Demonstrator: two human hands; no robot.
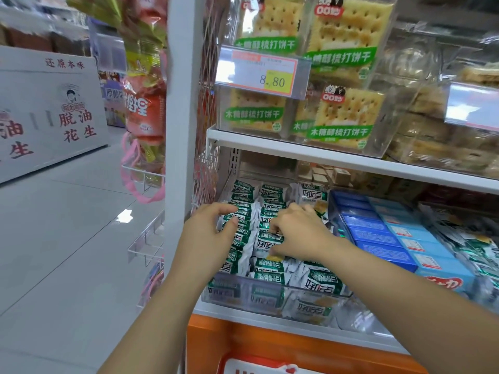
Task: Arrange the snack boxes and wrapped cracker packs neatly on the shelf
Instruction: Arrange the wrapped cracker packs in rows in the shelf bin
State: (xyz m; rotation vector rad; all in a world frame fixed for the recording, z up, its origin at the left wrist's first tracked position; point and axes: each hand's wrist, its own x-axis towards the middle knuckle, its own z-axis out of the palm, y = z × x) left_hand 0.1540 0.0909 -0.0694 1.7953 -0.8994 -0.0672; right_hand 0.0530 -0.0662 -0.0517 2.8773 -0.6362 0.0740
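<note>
So both your hands are down in the clear tray point(272, 302) on the lower shelf point(213, 311), right at the left end next to the white post point(183, 103). The tray is full of green-and-white cracker packs point(321, 282) standing in rough rows, some tipped over near the front.

Your right hand point(299, 230) has its fingers and thumb curled onto one cracker pack point(270, 240) in the middle row, pinching it from above and below. Your left hand point(210, 233) is bent over the left row with its fingertips point(229, 210) and thumb touching the packs there. Honestly I can't tell if it's actually gripping one or just resting against them.

Just right of the tray sit the snack boxes point(372, 233), a dark blue row and a lighter blue row side by side, lying flat and pretty tidy. Past those there's a heap of silvery green packets point(475, 247).

The shelf above holds clear tubs of square crackers point(348, 114) with green labels, and a price tag point(263, 72) reading 8.80 hangs in front of them.
</note>
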